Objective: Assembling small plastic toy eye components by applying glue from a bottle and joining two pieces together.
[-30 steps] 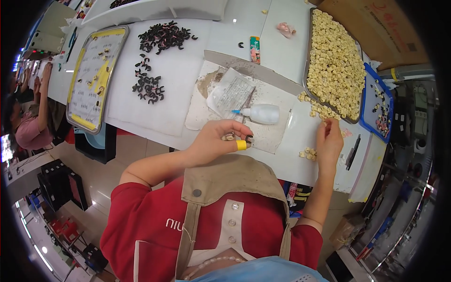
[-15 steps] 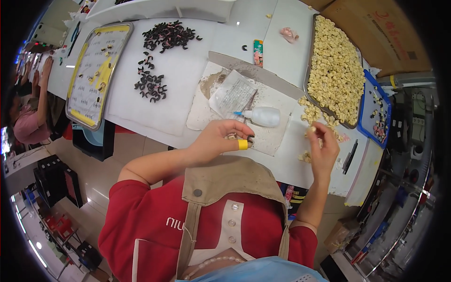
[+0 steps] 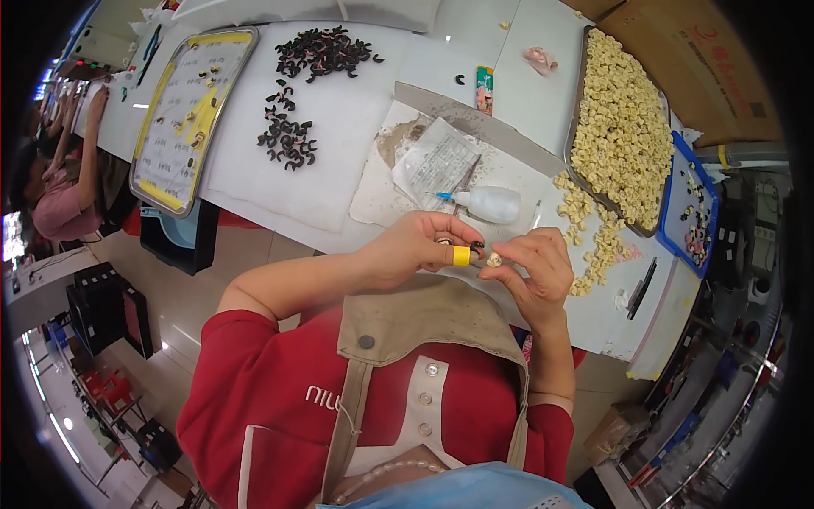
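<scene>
In the head view, taking the squeeze bottle (image 3: 495,204) with its blue tip as landmark, a creased paper sheet (image 3: 437,161) lies to its left, its rows of small print too fine to make out. Beyond the bottle, a green and orange packet (image 3: 484,89) has lettering, also illegible. Far right of it and beyond, a brown carton (image 3: 691,72) bears a red emblem and printed characters. Nearest the wearer, white letters mark the red shirt (image 3: 280,424), partly covered by the beige apron (image 3: 424,322).

The left hand (image 3: 407,248) is in front of the bottle and left of it, forearm angled in from the left, fingers curled, a yellow band (image 3: 460,255) round the thumb. Its grip is narrow, pinching a black curved piece (image 3: 477,246) at the fingertips. The right hand (image 3: 543,267), in front of the bottle and right of it, bends inward at the wrist; thumb and forefinger hold a cream piece (image 3: 494,260) just beside the black one. Whether the two touch, I cannot tell. More cream pieces (image 3: 619,127) fill a metal tray (image 3: 598,193) right of the bottle.
</scene>
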Tool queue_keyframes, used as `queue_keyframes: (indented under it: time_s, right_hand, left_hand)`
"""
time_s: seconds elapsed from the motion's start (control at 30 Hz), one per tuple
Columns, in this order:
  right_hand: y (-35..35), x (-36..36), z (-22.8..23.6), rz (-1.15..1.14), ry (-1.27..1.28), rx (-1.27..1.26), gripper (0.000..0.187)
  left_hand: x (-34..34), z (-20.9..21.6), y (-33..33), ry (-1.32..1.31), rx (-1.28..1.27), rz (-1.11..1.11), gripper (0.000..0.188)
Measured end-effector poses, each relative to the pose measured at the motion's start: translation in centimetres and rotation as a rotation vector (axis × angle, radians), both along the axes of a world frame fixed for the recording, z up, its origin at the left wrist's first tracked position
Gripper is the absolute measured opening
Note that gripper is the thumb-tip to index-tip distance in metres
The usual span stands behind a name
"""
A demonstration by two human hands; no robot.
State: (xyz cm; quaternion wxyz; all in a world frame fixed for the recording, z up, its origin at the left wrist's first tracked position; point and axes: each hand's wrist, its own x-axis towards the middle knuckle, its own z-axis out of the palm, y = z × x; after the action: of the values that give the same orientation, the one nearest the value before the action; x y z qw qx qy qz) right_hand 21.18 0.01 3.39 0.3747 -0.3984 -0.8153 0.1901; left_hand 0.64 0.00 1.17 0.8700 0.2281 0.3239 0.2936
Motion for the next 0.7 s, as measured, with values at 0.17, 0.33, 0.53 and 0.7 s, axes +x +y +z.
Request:
queue_keyframes:
  time_s: [0.17, 0.33, 0.53, 0.7]
  right_hand:
    - [0.0, -0.1, -0.6, 0.002, -0.013, 0.03, 0.036]
    - [-0.2, 0.1, -1.1, -0.028, 0.016, 0.012, 0.036]
    - [-0.5, -0.4, -1.0, -0.002, 0.134, -0.054, 0.038]
    - [-0.5, -0.1, 0.2, 0.14, 0.134, -0.033, 0.033]
  left_hand:
    - [0.5, -0.6, -0.3, -0.099, -0.089, -0.034, 0.019]
    - [0.9, -0.3, -0.3, -0.17, -0.167, -0.059, 0.018]
    - [0.9, -0.5, -0.6, -0.116, -0.056, -0.086, 0.019]
    - [1.4, 0.4, -0.6, -0.025, 0.059, -0.094, 0.019]
